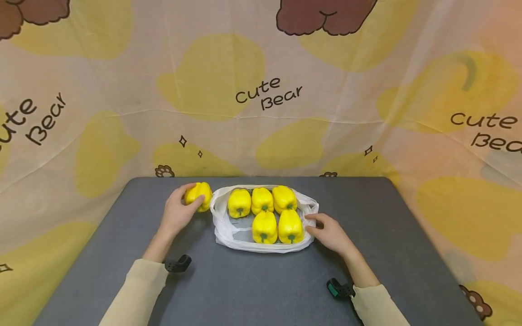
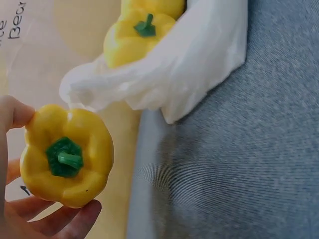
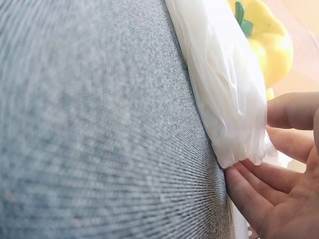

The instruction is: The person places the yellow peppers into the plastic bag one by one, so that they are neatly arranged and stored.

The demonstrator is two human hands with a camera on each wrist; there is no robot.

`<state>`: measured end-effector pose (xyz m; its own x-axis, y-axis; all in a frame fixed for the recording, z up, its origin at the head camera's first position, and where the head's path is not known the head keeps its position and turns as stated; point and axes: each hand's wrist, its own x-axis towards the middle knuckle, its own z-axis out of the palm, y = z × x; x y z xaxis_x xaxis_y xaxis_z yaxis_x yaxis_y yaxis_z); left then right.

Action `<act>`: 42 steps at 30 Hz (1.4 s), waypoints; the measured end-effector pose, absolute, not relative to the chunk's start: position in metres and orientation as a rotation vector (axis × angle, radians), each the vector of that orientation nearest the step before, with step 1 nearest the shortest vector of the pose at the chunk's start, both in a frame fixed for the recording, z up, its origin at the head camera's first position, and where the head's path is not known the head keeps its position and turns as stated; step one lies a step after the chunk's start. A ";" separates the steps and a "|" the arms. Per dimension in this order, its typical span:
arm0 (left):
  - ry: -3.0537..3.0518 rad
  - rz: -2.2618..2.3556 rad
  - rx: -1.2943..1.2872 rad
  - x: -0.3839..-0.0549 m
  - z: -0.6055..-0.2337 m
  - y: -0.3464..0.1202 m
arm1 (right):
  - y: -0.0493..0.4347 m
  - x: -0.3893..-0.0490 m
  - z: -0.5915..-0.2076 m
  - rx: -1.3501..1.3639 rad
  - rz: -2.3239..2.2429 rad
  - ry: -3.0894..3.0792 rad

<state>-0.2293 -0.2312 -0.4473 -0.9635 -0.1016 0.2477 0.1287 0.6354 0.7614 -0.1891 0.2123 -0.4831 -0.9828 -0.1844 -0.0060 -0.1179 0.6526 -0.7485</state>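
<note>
My left hand (image 1: 176, 216) grips a yellow bell pepper (image 1: 200, 192) just outside the left end of a white plastic bag (image 1: 223, 230). In the left wrist view, this bell pepper's green stem (image 2: 65, 157) faces the camera, with thumb and fingers around its sides. The bag lies wide open on the table with its rim rolled down. Several yellow bell peppers (image 1: 264, 227) sit inside it, in a back row and a front row, and the front left part shows bare bag floor. My right hand (image 1: 335, 234) holds the bag's right end between thumb and fingers.
The grey table (image 1: 253, 290) carries the bag near its back edge. Behind it hangs a printed cloth (image 1: 220, 136) with yellow patches and lettering. Black bands (image 1: 177, 264) sit on both wrists.
</note>
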 end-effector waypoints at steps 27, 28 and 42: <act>-2.443 -1.199 -0.209 -0.203 -0.401 -0.206 | 0.212 -0.190 -0.484 -0.245 -1.242 2.781; -2.441 -1.198 -0.219 -0.203 -0.400 -0.204 | 0.212 -0.190 -0.484 -0.247 -1.242 2.783; -2.475 -1.227 -0.349 -0.190 -0.403 -0.181 | 0.214 -0.190 -0.485 -0.264 -1.248 2.787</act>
<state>-0.1903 -0.1809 -0.4029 -0.9067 0.0616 0.4172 0.3694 0.5935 0.7151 -0.1905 0.2136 -0.4847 -0.9823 -0.1875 0.0009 -0.1255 0.6541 -0.7459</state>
